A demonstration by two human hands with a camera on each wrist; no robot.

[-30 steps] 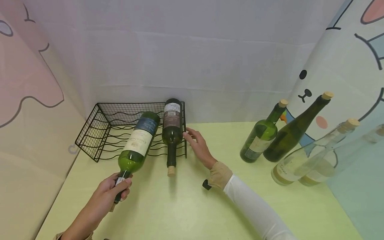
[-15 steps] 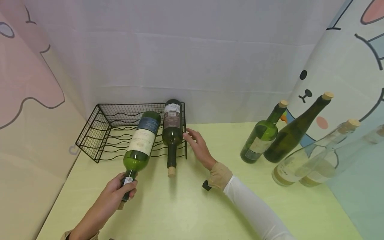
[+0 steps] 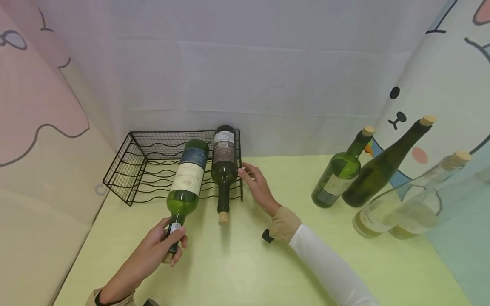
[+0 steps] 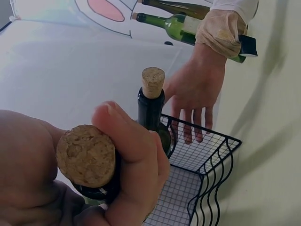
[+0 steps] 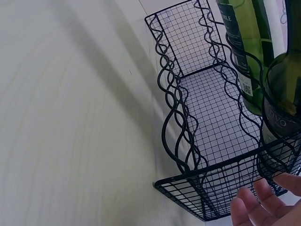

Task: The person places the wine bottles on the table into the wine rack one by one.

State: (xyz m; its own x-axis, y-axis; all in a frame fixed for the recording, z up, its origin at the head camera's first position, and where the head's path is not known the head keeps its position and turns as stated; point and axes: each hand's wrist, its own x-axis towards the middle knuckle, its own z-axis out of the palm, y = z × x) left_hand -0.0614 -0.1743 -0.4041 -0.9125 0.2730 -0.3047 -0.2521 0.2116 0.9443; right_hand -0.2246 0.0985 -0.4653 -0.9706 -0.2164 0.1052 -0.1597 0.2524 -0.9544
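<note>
My left hand [image 3: 153, 246] grips the corked neck of a green wine bottle [image 3: 187, 178] with a cream and blue label. The bottle slants over the black wire wine rack [image 3: 116, 158], its base end inside and its neck toward me. Just to its right, a dark wine bottle [image 3: 224, 168] lies in the rack, cork end sticking out the front. My right hand [image 3: 260, 189] rests its fingers against the rack's right end. In the right wrist view, its fingertips [image 5: 247, 200] are at the mesh panel and hold nothing. The left wrist view shows the gripped bottle's cork [image 4: 87, 155] close up.
On the right of the pale table [image 3: 237, 272] stand a short green bottle [image 3: 337, 178], a tall olive bottle [image 3: 383, 165] and clear corked bottles [image 3: 405, 195]. White cloth [image 3: 245, 76] hangs behind the rack. A small black block [image 3: 267, 236] shows by my right wrist.
My left hand has moved right with the green wine bottle, which now lies straighter and closer to the dark bottle. My right hand has stayed at the rack's end.
</note>
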